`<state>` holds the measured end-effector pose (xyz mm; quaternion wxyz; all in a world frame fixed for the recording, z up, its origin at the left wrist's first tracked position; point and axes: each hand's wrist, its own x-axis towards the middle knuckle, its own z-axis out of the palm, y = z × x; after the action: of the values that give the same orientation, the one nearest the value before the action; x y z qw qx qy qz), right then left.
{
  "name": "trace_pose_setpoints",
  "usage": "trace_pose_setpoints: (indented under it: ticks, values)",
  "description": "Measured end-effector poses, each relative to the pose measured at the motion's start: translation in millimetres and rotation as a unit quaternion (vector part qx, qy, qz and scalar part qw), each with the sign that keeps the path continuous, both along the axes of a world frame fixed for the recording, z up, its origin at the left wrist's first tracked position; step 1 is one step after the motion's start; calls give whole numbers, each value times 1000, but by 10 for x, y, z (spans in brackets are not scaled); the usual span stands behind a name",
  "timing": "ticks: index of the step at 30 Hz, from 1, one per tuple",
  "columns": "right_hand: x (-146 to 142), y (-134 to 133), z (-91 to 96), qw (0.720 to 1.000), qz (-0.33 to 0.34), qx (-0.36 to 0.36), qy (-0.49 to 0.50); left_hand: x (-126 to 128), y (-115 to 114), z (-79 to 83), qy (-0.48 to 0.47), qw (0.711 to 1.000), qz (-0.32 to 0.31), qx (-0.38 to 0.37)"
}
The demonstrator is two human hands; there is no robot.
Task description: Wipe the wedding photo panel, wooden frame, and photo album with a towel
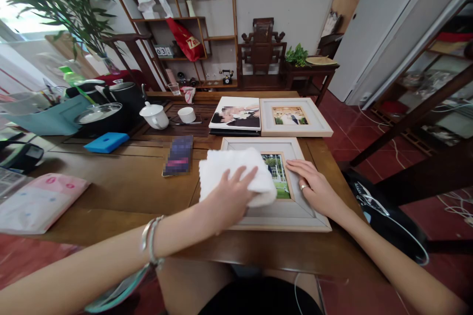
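My left hand [232, 199], with bracelets at the wrist, presses a folded white towel [218, 170] against a light wooden picture frame [266, 224], its fingers bent over the cloth. The towel hides the left part of the frame and some of its photo [283, 191], where green grass shows. My right hand [316, 187], wearing a ring, rests with outstretched fingers on the frame's pale mat, beside the photo's right edge. The frame lies flat near the table's front edge.
Behind it lie a second picture frame [321, 117] and a photo album [236, 114]. Left of these are a purple packet [179, 155], white cup [186, 115], lidded white bowl [154, 116], blue sponge [107, 142] and pink-white package [44, 202]. A black bag [384, 221] stands right of the table [140, 192].
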<state>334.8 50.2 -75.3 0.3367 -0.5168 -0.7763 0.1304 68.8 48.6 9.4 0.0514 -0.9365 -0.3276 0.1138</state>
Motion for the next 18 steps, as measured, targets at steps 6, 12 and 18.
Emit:
trace_pose_setpoints:
  ticks: [6, 12, 18]
  values:
    - [5, 7, 9, 1000, 1, -12, 16, -170, 782, -194, -56, 998, 5, 38]
    - [-14, 11, 12, 1000, -4, -2, 27, -240, 668, -18, -16, 1000, -16, 7]
    - [-49, -4, -5, 999, -28, 8, 18, -225, -326, 141, 3, 997, -61, -56]
